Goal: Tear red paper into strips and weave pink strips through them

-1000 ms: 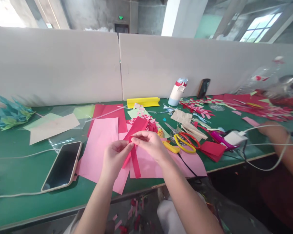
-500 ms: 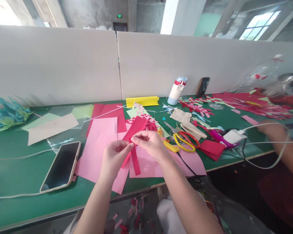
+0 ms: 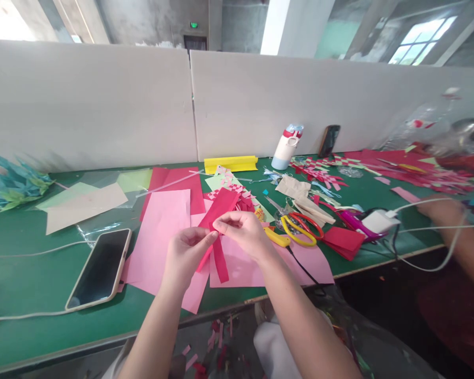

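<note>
Between the fingertips of both my hands is a red paper strip [image 3: 221, 262], its lower end hanging free over the pink sheets. My left hand [image 3: 188, 257] pinches the strip near its top from the left. From the right, my right hand [image 3: 242, 233] pinches the same spot, thumb and forefinger closed. Behind my fingers lies a wider red paper piece [image 3: 223, 205], partly covered by the hands. Pink paper sheets [image 3: 158, 231] spread under and beside them. Scissors [image 3: 298, 231] with yellow and red handles and a yellow glue gun [image 3: 277, 237] rest right of my right hand.
A phone [image 3: 99, 269] lies at left with a cable. Behind stand a bottle [image 3: 287, 147] and an upright dark phone [image 3: 329, 141]. Folded red paper [image 3: 343, 242] and a white charger [image 3: 379, 222] are at right, near another person's hand [image 3: 438, 210]. A white partition [image 3: 300, 95] rises behind.
The lower end of the red strip has shifted slightly and curves a little more. Both hands keep their pinch in nearly the same place.
</note>
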`<action>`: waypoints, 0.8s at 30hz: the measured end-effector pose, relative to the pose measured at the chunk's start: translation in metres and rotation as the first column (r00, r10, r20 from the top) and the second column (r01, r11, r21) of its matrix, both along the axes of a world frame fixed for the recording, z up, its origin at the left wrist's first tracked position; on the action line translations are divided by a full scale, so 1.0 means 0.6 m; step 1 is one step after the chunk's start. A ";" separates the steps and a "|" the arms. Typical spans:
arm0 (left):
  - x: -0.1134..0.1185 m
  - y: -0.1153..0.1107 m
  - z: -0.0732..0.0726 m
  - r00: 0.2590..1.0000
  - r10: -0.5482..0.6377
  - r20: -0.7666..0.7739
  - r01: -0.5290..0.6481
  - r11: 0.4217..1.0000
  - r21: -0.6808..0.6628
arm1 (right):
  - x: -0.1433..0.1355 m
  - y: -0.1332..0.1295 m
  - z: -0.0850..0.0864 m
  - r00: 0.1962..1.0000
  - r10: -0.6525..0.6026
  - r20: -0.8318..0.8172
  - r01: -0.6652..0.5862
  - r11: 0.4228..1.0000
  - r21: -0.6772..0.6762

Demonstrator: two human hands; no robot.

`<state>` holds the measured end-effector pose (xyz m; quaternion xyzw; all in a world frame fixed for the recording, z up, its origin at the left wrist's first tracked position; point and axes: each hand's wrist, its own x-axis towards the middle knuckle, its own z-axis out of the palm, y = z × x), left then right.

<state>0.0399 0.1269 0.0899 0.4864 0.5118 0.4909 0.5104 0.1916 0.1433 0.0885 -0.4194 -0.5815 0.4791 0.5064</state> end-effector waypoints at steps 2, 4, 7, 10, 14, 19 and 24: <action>0.001 0.000 -0.001 1.000 -0.005 -0.002 0.005 1.000 0.006 | -0.001 0.001 -0.002 1.000 -0.009 -0.009 0.009 1.000 0.002; 0.002 0.000 -0.003 1.000 -0.025 -0.013 0.025 1.000 0.010 | -0.002 0.002 -0.004 0.999 -0.032 -0.024 0.032 1.000 0.000; 0.006 -0.002 -0.006 0.997 -0.070 -0.043 0.070 0.998 -0.004 | -0.005 0.005 -0.008 0.995 -0.091 -0.050 0.091 0.996 -0.016; 0.012 -0.005 -0.007 0.986 -0.130 -0.107 0.129 0.991 -0.016 | -0.007 0.010 -0.011 0.982 -0.179 -0.061 0.178 0.984 -0.027; 0.021 -0.008 -0.010 0.971 -0.193 -0.141 0.191 0.981 -0.026 | -0.005 0.019 -0.018 0.958 -0.272 -0.091 0.272 0.962 -0.012; 0.026 -0.007 -0.021 0.949 -0.268 -0.167 0.261 0.963 -0.062 | 0.003 0.029 -0.025 0.932 -0.320 -0.172 0.323 0.946 -0.012; 0.026 -0.007 -0.028 0.925 -0.329 -0.190 0.316 0.944 -0.099 | 0.016 0.037 -0.022 0.895 -0.395 -0.208 0.396 0.917 -0.039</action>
